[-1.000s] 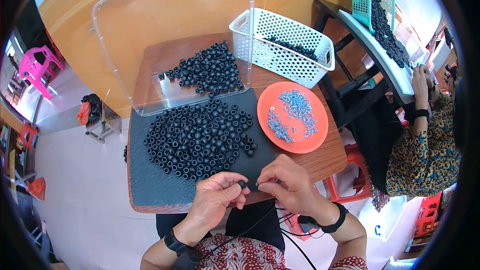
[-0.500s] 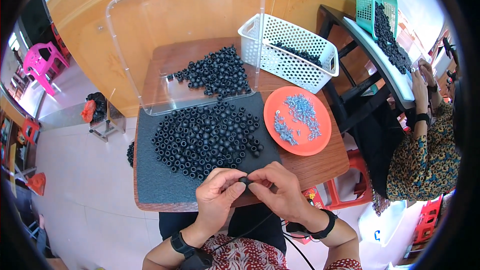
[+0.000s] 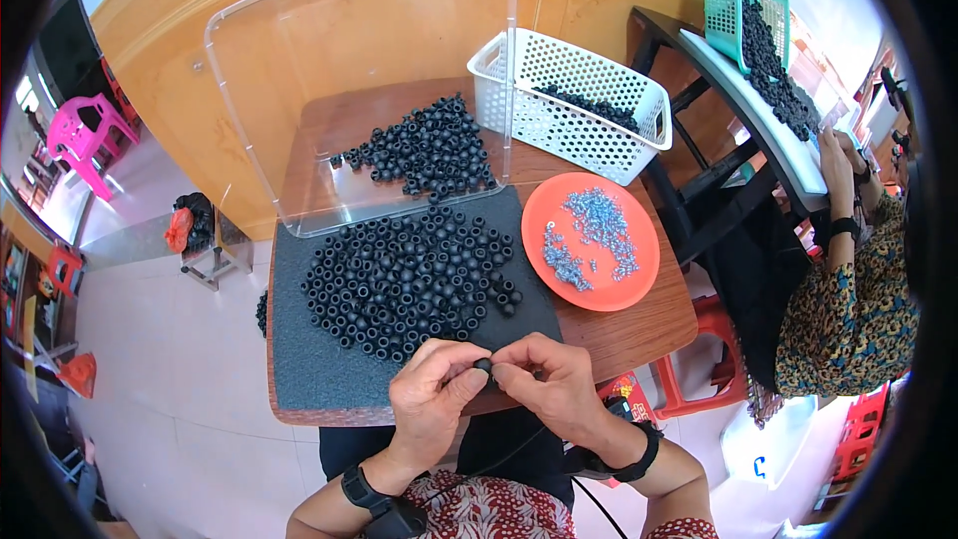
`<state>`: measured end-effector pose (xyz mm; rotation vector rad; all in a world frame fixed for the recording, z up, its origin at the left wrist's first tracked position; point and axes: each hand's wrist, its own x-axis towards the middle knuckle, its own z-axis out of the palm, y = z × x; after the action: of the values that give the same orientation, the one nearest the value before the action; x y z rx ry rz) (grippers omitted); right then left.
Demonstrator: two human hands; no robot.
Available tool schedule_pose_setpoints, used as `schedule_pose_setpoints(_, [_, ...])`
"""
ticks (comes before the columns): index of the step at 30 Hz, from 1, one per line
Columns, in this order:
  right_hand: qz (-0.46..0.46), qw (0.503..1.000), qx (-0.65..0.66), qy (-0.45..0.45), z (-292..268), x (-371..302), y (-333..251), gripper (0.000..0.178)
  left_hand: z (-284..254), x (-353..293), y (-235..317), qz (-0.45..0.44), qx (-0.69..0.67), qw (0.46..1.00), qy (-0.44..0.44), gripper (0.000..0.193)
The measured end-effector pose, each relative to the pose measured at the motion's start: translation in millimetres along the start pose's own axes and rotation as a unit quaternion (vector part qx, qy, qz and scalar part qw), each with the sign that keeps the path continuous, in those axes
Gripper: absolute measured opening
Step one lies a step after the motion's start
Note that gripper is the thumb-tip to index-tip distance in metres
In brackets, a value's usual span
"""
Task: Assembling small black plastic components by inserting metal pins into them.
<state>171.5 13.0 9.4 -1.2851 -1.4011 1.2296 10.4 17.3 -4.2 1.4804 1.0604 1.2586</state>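
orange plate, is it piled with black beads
No, the orange plate holds small silvery-blue pieces, with no black beads on it.

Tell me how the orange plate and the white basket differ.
Shape: the orange plate is round and shallow; the white basket is oblong with tall walls.
Surface: the plate looks solid, the basket is full of holes.
Contents: the plate holds shiny bluish bits, the basket black pieces.
Both hold loose, small things.

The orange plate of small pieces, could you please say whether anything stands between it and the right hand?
Nothing visible does: only dark mat and wooden tabletop lie between the right hand and the orange plate.
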Motion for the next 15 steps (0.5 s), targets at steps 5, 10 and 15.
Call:
schedule_pose_setpoints(5, [0.009,1.000,0.017,0.009,-0.9,-0.8,3.0,0.013,2.0,0.9,-0.6,-0.027,-0.078,0.996,0.018,0.018])
schedule_pose_setpoints(10, [0.056,0.991,0.122,0.006,2.2,-0.9,-0.1,0.019,1.4,3.5,0.8,0.014,0.009,1.000,0.022,0.018])
schedule_pose_setpoints(15, [0.051,0.993,0.109,-0.004,1.8,0.6,3.0,0.020,3.4,6.3,4.4,0.071,0.087,0.993,0.022,0.018])
